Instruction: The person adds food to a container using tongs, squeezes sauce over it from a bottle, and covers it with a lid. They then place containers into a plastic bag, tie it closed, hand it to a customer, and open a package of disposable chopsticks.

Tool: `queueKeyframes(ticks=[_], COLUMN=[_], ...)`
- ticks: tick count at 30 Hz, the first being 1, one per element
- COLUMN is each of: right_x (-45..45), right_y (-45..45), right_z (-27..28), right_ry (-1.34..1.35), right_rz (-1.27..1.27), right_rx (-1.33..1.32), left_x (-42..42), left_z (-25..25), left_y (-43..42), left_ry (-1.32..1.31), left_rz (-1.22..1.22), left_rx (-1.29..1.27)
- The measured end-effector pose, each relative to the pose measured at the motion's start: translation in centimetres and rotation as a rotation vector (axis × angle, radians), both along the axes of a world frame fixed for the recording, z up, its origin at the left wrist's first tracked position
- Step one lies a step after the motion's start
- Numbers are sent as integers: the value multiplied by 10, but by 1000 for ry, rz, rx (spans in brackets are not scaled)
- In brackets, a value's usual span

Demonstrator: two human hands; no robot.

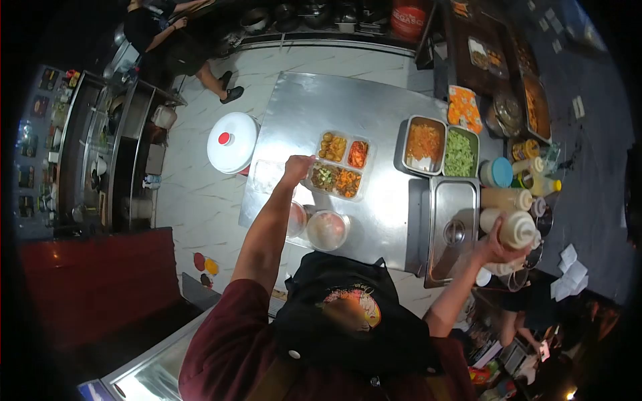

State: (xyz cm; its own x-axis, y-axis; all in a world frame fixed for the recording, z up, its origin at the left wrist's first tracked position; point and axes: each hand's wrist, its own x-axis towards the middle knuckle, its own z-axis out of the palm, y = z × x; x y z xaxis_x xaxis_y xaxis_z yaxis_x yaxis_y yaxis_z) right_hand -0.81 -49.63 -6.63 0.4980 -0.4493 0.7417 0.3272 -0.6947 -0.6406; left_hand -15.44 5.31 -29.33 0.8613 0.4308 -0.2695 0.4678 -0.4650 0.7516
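Note:
A clear divided food tray (pixel 342 164) lies on the steel table, its compartments filled with small potatoes, something red-orange, and meat with green and orange vegetables. My left hand (pixel 299 168) is closed at the tray's left edge, fingers pinching its rim. Off to the right, my right hand (pixel 498 248) wraps around a pale squeeze bottle (pixel 516 229) among other bottles. Two round clear tubs (pixel 328 230) stand near my apron, partly beside my left forearm.
Steel pans of shredded orange food (pixel 424 144) and chopped greens (pixel 460 152) sit right of the tray, beside a lidded steel pan (pixel 453 230). A white lidded bucket (pixel 233 142) stands left of the table (pixel 314 93). Another person (pixel 170 40) is at the upper left.

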Motion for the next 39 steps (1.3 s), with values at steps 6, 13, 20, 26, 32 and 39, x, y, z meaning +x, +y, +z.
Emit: queueKeyframes(ticks=[6, 13, 20, 26, 32, 39], right_x=[-2, -14, -9, -6, -9, -43], right_y=[29, 218, 340, 399, 415, 419], right_z=[82, 69, -6, -16, -41, -39], right_ry=[313, 1046, 1243, 1202, 1132, 1123], right_rz=[643, 1351, 1458, 1306, 1240, 1241], right_rx=[-189, -330, -1147, -1522, -1622, -1826], left_x=[-12, -171, -444, -590, -585, -544], left_z=[54, 92, 19, -20, -30, -44], left_y=[15, 35, -34, -191, -260, -162], left_ry=[-148, -418, 133, 343, -177, 101], left_rz=[424, 788, 1226, 1788, 2004, 1646], left_rx=[-15, -61, -157, -868, -1307, -518])
